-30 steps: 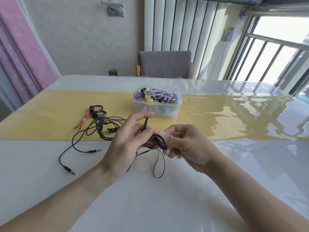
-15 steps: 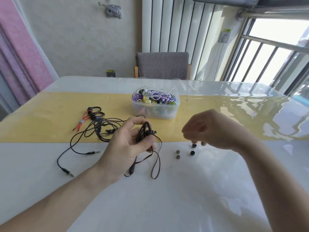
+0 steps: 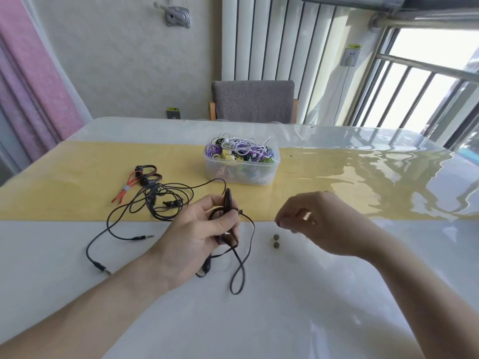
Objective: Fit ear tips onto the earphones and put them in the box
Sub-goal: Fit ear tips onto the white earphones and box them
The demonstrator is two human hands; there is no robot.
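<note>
Earphones, black, thin rubbery cable bunched in loops (image 3: pixel 228 216): gripped in the closed fingers of the left hand (image 3: pixel 199 231), an earbud stem standing up above the thumb, slack cable and an inline remote hanging below the palm onto the glossy white table (image 3: pixel 285 320). No tip fitted yet, as far as shows.

Ear tips, two, small, dark, round, soft-looking (image 3: pixel 276 241): loose on the table just below the fingertips of the right hand (image 3: pixel 318 224). Those fingertips are pinched together on what appears a third dark tip; too small and blurred to confirm.

Spare black earphones, tangled, metal jack plugs (image 3: pixel 145 211): left of the left hand's fingers, unprocessed, beside an orange-and-black pair (image 3: pixel 137 180).

Box, clear plastic, rounded-rectangular, open-topped (image 3: pixel 242 161): well beyond both sets of fingers on the yellow band, heaped with white, purple and yellow-green earphones.

Judgement: task well advanced; current pair awaits tips and boxing, others remain.
</note>
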